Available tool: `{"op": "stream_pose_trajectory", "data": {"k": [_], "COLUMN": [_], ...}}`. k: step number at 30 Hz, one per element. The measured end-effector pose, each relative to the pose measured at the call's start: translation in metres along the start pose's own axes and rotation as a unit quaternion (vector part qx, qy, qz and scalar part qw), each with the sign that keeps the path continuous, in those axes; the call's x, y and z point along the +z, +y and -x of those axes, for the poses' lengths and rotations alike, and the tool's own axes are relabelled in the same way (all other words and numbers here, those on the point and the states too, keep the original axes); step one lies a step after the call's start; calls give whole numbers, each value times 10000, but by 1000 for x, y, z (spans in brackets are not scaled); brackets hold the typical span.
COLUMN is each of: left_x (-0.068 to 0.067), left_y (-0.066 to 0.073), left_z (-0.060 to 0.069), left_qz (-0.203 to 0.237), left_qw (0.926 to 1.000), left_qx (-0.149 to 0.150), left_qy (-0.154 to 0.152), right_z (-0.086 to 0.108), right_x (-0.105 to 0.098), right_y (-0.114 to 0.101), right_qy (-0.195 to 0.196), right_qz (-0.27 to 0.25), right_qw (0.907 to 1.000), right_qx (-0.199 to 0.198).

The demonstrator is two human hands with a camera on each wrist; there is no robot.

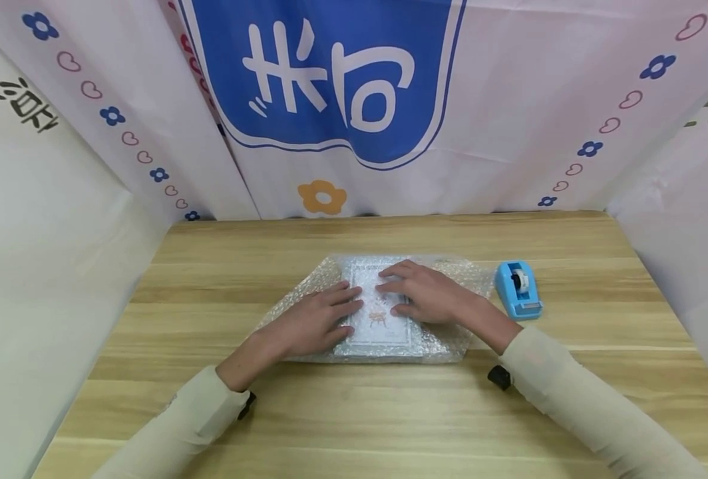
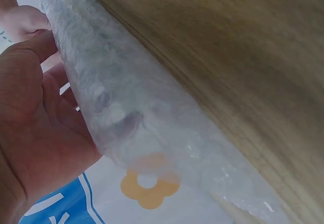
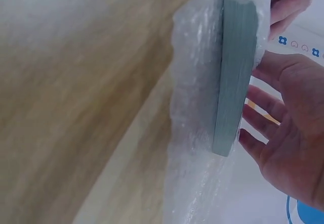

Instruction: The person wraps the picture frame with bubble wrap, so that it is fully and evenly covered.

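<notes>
Pale sleeves [image 1: 590,402], left hand [image 1: 316,320], right hand [image 1: 428,293], both unclenched, resting on bubble-wrapped book [image 1: 378,332], blue tape dispenser [image 1: 514,301] nearby.

Book [image 1: 379,327] in bubble wrap [image 1: 444,340], 1 tape dispenser [image 1: 519,297] to its right

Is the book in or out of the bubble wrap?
In: bubble wrap lies over the book, whose printed front shows through.
</notes>
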State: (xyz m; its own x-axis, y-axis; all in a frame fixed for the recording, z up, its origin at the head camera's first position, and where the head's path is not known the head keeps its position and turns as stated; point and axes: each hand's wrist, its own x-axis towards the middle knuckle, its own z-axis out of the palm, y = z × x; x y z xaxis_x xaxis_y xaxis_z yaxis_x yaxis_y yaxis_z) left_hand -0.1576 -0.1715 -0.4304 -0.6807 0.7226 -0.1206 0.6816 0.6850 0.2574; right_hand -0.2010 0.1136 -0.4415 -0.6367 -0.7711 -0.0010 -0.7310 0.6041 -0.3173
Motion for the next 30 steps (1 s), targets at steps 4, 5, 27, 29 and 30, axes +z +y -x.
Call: {"op": "stream_pose_trajectory", "data": {"k": [4,5,27,29,30], "left_x": [-2,-2,-6,-9,-11], "left_y": [1,1,-11,-20,-25], "left_z": [1,1,15,24,28], "left_qz": [80,100,731,1009,1176], "left_qw": [10000,9999,9971,9938,9911], "left_qx": [-41,-57,-204,-358,-489], "left_qy": [-19,-28,75,285,390], "right_z": [0,1,9,9,10], "right_x": [0,0,3,3,3], "right_y": [-1,-1,-4,-4,-4], "right_qy": [-7,-5,115,134,148], "right_qz": [16,21,-236,-244,-246], "right_qw": [10000,10000,9997,9996,9996], "right_qx": [-2,-4,-32,-61,-68]}}
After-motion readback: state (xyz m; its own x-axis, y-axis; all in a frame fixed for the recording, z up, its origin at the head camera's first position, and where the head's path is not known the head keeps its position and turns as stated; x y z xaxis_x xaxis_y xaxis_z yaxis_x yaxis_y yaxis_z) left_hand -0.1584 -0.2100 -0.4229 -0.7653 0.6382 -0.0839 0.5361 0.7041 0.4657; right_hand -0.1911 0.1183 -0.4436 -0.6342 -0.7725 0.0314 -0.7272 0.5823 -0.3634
